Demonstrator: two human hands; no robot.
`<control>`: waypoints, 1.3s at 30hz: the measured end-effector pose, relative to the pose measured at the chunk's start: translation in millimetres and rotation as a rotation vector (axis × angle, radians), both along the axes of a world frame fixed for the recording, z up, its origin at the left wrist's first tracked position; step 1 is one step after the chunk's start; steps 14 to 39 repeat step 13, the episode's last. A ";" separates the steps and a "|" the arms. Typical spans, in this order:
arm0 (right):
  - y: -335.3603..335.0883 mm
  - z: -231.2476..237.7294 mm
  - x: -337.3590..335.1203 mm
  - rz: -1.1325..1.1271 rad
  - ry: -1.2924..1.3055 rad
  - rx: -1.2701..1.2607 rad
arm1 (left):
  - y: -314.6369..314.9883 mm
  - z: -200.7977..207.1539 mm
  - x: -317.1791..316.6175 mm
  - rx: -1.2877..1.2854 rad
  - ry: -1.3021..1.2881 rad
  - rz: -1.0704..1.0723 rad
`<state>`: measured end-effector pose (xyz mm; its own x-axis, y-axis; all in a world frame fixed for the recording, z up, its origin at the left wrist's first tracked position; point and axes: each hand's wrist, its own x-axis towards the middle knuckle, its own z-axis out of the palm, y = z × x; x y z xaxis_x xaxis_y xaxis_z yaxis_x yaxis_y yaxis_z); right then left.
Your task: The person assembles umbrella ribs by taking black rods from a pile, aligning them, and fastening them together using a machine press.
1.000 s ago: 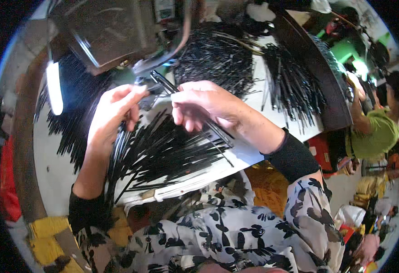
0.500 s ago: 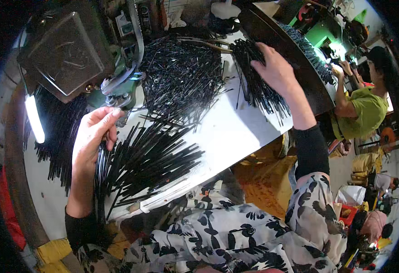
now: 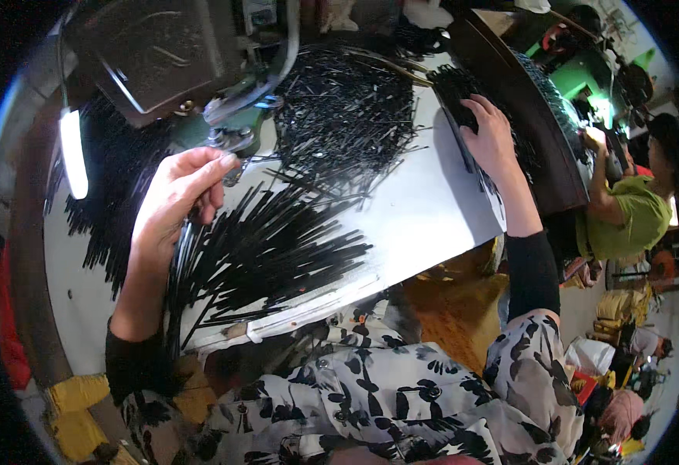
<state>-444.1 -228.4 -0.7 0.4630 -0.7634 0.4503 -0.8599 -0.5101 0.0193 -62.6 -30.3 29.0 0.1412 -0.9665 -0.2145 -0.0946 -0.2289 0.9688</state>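
My left hand [image 3: 178, 195] is closed beside the metal working head [image 3: 231, 138] of a green machine. Thumb and forefinger pinch together at its tip. A bundle of thin black strips [image 3: 175, 287] runs down from the palm, with more black strips [image 3: 277, 252] fanned out on the white table just right of it. My right hand [image 3: 494, 136] rests over another heap of black strips [image 3: 457, 84] at the right side of the table. Its thumb stands apart from the bent fingers, and no strip shows clearly gripped.
A large pile of short black pieces [image 3: 343, 116] lies mid-table. More long strips [image 3: 115, 201] spread at the left under a lit tube lamp [image 3: 74, 153]. A dark board [image 3: 537, 116] borders the right side. Beyond it a co-worker in a green shirt [image 3: 630, 217] works at a lit machine.
The whole view has shifted, so the table sits higher and more to the right. My right hand has drawn slightly toward me over its heap; my left hand keeps its place by the machine.
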 end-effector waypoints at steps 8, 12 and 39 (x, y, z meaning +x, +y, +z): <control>-20.0 3.9 51.6 0.206 -0.052 0.019 | 1.3 -1.1 -0.1 -0.004 0.054 -0.016; -26.5 8.0 61.9 0.120 0.125 0.117 | -2.0 -4.3 2.3 0.010 0.055 0.000; -27.7 10.4 62.8 0.055 0.235 0.196 | -1.9 -4.9 3.5 0.011 0.062 0.007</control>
